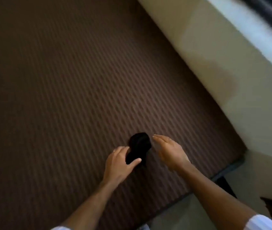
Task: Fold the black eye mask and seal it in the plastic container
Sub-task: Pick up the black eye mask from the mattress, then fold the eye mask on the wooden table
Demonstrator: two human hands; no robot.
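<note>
bunched black fabric eye mask (139, 147) on a brown ribbed bed cover (69, 83), left hand (119, 163) with fingers (134, 161) curled around its near end, right hand (169, 151) just beside it, flat, fingers spread and empty

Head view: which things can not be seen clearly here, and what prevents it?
- Black eye mask: bunched and dark, part hidden under the left hand; whether it is folded cannot be told.
- Plastic container: nowhere in the head view.
- Right hand: open beside the mask; contact is unclear.
- Window area, top right: motion blur.
</note>
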